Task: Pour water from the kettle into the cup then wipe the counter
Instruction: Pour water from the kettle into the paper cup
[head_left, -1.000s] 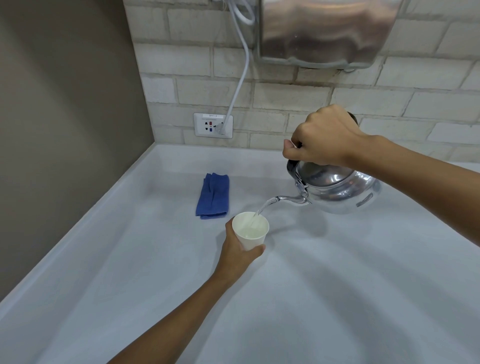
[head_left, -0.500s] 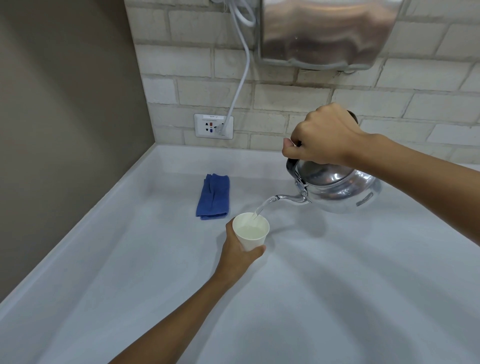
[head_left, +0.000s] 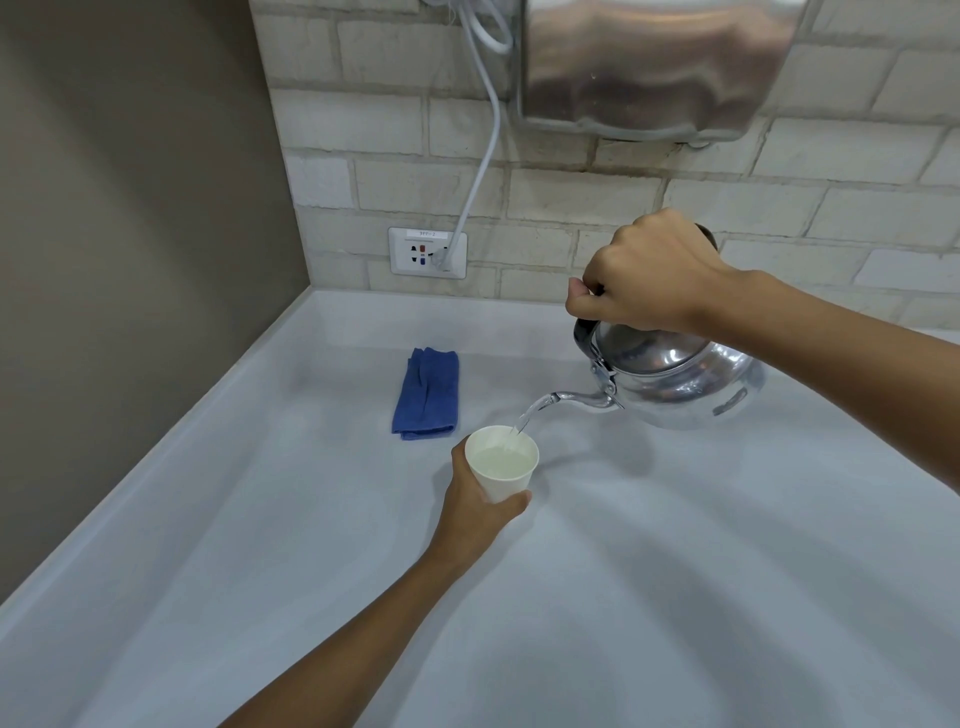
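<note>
My right hand (head_left: 647, 278) grips the black handle of a shiny metal kettle (head_left: 675, 376), held tilted to the left above the white counter (head_left: 675, 597). A thin stream of water runs from its spout into a white paper cup (head_left: 503, 465). My left hand (head_left: 475, 506) wraps around the cup from below and behind, holding it at the counter's middle. The cup holds water nearly up to its rim. A folded blue cloth (head_left: 427, 393) lies on the counter behind and left of the cup.
A brick-tiled wall runs along the back with a wall socket (head_left: 427, 253) and a white cable (head_left: 480, 156) plugged into it. A steel hand dryer (head_left: 654, 67) hangs above the kettle. A grey side wall borders the counter on the left.
The water level in the cup has risen a little. Both hands, the kettle and the cup stay almost where they were.
</note>
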